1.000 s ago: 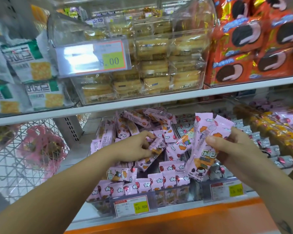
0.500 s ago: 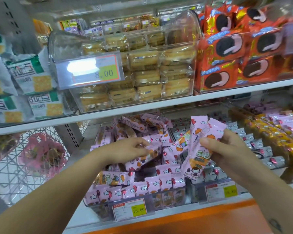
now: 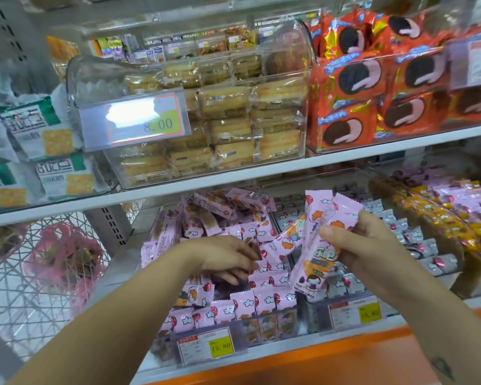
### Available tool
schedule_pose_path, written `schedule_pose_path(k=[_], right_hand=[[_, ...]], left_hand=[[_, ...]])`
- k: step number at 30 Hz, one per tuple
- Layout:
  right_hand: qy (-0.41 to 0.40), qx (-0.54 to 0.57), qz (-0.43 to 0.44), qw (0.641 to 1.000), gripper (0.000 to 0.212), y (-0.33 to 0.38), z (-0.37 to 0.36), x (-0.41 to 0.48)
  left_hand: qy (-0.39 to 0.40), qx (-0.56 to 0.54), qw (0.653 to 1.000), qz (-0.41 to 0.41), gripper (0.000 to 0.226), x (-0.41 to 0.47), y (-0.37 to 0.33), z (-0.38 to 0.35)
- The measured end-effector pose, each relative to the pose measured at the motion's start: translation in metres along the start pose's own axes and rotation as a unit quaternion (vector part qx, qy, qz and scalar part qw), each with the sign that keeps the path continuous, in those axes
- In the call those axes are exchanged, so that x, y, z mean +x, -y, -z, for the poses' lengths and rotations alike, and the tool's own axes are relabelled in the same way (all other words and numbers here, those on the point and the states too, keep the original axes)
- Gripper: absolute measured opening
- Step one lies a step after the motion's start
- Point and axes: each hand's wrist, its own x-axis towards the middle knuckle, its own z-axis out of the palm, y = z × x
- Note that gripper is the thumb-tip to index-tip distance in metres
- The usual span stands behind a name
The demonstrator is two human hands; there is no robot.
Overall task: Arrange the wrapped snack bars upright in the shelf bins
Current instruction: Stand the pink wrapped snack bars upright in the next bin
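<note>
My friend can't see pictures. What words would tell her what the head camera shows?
A right hand holds a few pink wrapped snack bars over a clear shelf bin crowded with the same bars, while the left hand reaches in among them. On the shelf above sit a clear case of cakes and orange cookie packs.

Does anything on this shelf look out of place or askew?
Yes. At the back of the clear bin, pink snack bars lie jumbled and tilted in a heap, while the front rows stand upright. Nothing looks spilled or torn.
</note>
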Motion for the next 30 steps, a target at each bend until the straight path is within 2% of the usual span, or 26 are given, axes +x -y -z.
schedule_pose_path(k=[4, 5, 8, 11, 13, 15, 18, 19, 22, 24, 25, 27, 30], right_hand=[[0.017, -0.023, 0.008, 1.0, 0.055, -0.005, 0.001, 0.004], [0.02, -0.022, 0.011, 1.0, 0.054, -0.005, -0.001, 0.004], [0.019, -0.005, 0.016, 1.0, 0.033, -0.008, -0.001, 0.004], [0.018, -0.004, 0.003, 1.0, 0.037, -0.006, -0.004, 0.002], [0.02, 0.002, -0.005, 1.0, 0.038, -0.007, -0.006, 0.001], [0.03, 0.017, -0.005, 0.999, 0.045, -0.007, -0.009, 0.002], [0.054, 0.042, -0.001, 0.998, 0.082, -0.011, -0.016, 0.004], [0.057, 0.046, -0.002, 0.997, 0.089, -0.011, -0.019, 0.004], [0.04, 0.045, -0.007, 0.998, 0.095, -0.012, -0.022, 0.005], [0.017, 0.035, -0.004, 0.999, 0.096, -0.013, -0.02, 0.006], [0.009, 0.028, -0.001, 1.0, 0.094, -0.013, -0.019, 0.007], [0.0, 0.021, 0.011, 1.0, 0.086, -0.012, -0.016, 0.007], [-0.006, 0.035, 0.026, 0.999, 0.082, -0.012, -0.015, 0.009]], left_hand=[[-0.002, -0.011, 1.0, 0.002, 0.038, 0.001, 0.001, -0.01], [-0.004, 0.001, 1.0, 0.0, 0.038, -0.002, 0.0, -0.009], [-0.019, 0.071, 0.997, -0.009, 0.034, -0.012, -0.002, -0.003], [-0.07, 0.111, 0.99, -0.049, 0.025, -0.022, 0.002, 0.005], [-0.105, 0.041, 0.987, -0.112, 0.025, -0.031, 0.002, 0.006], [-0.106, -0.04, 0.981, -0.159, 0.03, -0.04, -0.001, -0.001], [-0.122, -0.071, 0.972, -0.186, 0.033, -0.044, -0.001, -0.019], [-0.141, -0.087, 0.967, -0.192, 0.03, -0.045, -0.001, -0.023], [-0.196, -0.232, 0.931, -0.203, 0.018, -0.048, 0.001, -0.02], [-0.257, -0.29, 0.9, -0.2, 0.017, -0.053, 0.009, -0.007], [-0.292, -0.278, 0.894, -0.196, 0.019, -0.056, 0.014, 0.0], [-0.357, -0.183, 0.898, -0.183, 0.028, -0.065, 0.025, 0.01], [-0.392, -0.054, 0.903, -0.164, 0.021, -0.076, 0.035, 0.019]])
